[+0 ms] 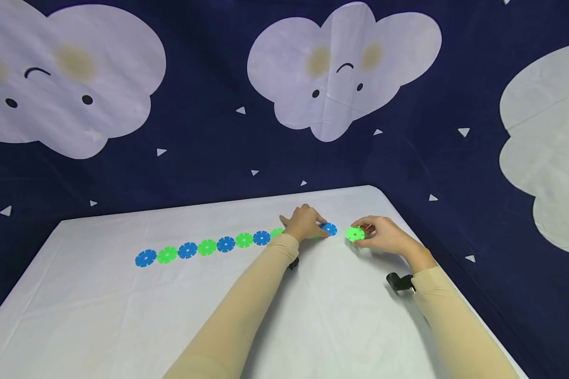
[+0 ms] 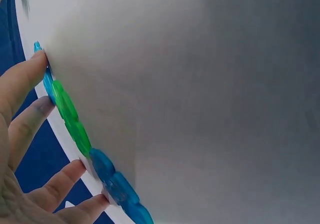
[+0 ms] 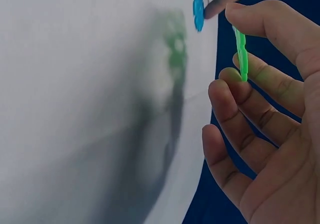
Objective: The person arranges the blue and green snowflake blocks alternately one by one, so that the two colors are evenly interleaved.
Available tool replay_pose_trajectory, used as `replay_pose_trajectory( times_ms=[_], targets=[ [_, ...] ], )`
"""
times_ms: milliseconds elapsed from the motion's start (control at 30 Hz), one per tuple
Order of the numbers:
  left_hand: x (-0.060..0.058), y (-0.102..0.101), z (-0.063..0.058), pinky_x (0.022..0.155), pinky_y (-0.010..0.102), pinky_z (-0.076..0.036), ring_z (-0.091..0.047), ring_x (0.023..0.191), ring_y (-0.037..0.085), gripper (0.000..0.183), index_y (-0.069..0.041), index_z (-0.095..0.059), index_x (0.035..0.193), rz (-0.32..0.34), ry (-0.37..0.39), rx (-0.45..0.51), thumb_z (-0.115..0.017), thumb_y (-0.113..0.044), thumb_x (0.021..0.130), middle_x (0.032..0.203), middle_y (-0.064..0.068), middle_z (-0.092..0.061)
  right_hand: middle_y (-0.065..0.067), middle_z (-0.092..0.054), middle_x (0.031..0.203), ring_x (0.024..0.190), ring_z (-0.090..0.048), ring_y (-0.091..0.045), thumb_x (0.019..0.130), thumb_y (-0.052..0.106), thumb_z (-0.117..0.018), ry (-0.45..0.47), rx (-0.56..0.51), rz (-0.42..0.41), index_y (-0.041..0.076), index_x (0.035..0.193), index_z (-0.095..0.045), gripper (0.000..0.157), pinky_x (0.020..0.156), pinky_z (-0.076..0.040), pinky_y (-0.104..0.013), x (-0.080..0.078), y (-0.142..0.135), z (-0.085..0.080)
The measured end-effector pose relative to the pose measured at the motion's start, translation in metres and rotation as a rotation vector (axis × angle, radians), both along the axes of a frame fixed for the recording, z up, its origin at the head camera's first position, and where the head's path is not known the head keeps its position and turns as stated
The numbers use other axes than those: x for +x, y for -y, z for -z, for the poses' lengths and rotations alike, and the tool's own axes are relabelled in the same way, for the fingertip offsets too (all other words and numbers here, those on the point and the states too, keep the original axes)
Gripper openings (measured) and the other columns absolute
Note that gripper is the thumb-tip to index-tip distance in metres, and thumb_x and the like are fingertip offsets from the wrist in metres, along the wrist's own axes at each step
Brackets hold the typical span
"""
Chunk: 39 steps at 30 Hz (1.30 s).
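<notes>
A row of flat, notched snowflake discs, blue and green by turns, runs across the table, among them a blue disc point(image 1: 225, 244) and a green disc point(image 2: 71, 119). At the row's right end, my left hand point(image 1: 305, 223) holds the last blue disc point(image 1: 331, 229) between thumb and finger, covering part of the row. Just to the right, my right hand point(image 1: 384, 235) pinches a loose green disc point(image 1: 355, 234) by its edges. In the right wrist view that green disc point(image 3: 242, 58) is held off the table, with a gap to the end blue disc point(image 3: 199, 13).
The white-covered table point(image 1: 123, 321) has its far edge behind the row and its right edge beside my right forearm. Behind hangs a dark blue cloth point(image 1: 204, 163) with clouds. A black wrist device point(image 1: 398, 282) sits below my right wrist.
</notes>
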<state>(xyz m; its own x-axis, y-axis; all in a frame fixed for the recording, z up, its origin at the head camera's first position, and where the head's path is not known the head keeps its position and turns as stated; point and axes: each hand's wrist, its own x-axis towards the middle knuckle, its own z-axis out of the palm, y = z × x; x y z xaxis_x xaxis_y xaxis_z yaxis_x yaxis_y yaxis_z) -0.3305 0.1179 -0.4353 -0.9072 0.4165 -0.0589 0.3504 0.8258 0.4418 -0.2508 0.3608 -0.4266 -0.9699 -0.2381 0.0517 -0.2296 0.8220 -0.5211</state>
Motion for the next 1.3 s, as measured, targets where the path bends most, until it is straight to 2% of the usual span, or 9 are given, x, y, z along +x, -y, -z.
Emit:
replay_pose_trajectory(
  times_ms=[267, 600, 900, 1100, 1300],
  targets=[
    [0.002, -0.001, -0.003, 0.117, 0.091, -0.016, -0.051, 0.146, 0.033, 0.038, -0.034, -0.082, 0.123, 0.008, 0.001, 0.018, -0.09, -0.042, 0.087, 0.146, 0.006, -0.063, -0.013, -0.073, 0.113, 0.1, -0.07, -0.024, 0.089, 0.027, -0.088, 0.022, 0.015, 0.028, 0.001, 0.131, -0.073, 0.052, 0.089, -0.056, -0.038, -0.011, -0.011, 0.004],
    [0.001, -0.002, -0.004, 0.118, 0.09, -0.015, -0.051, 0.148, 0.031, 0.038, -0.036, -0.083, 0.122, -0.002, 0.012, 0.013, -0.092, -0.043, 0.085, 0.148, 0.005, -0.062, -0.015, -0.073, 0.115, 0.102, -0.067, -0.025, 0.091, 0.029, -0.087, 0.07, 0.046, 0.034, 0.0, 0.134, -0.072, 0.054, 0.093, -0.054, -0.041, -0.028, -0.009, 0.008],
    [0.002, -0.001, -0.002, 0.119, 0.088, -0.018, -0.052, 0.145, 0.027, 0.037, -0.037, -0.083, 0.121, 0.002, 0.001, -0.002, -0.091, -0.044, 0.086, 0.147, 0.002, -0.062, -0.015, -0.073, 0.118, 0.106, -0.064, -0.027, 0.089, 0.03, -0.088, 0.072, 0.065, 0.008, 0.002, 0.131, -0.074, 0.053, 0.094, -0.052, -0.042, -0.039, -0.004, 0.012],
    [0.001, 0.0, -0.001, 0.12, 0.088, -0.017, -0.051, 0.146, 0.027, 0.037, -0.038, -0.082, 0.122, -0.003, 0.009, -0.003, -0.09, -0.044, 0.087, 0.146, 0.002, -0.062, -0.017, -0.071, 0.123, 0.111, -0.063, -0.03, 0.089, 0.029, -0.087, 0.105, 0.074, 0.003, 0.004, 0.134, -0.073, 0.053, 0.099, -0.053, -0.049, -0.043, 0.003, 0.011],
    [0.001, 0.002, 0.0, 0.12, 0.088, -0.016, -0.051, 0.146, 0.027, 0.037, -0.037, -0.082, 0.122, -0.011, 0.015, 0.002, -0.09, -0.044, 0.087, 0.146, 0.002, -0.062, -0.015, -0.072, 0.121, 0.109, -0.063, -0.029, 0.089, 0.027, -0.087, 0.115, 0.083, -0.023, 0.005, 0.134, -0.074, 0.052, 0.098, -0.052, -0.049, -0.046, 0.009, 0.01]
  ],
)
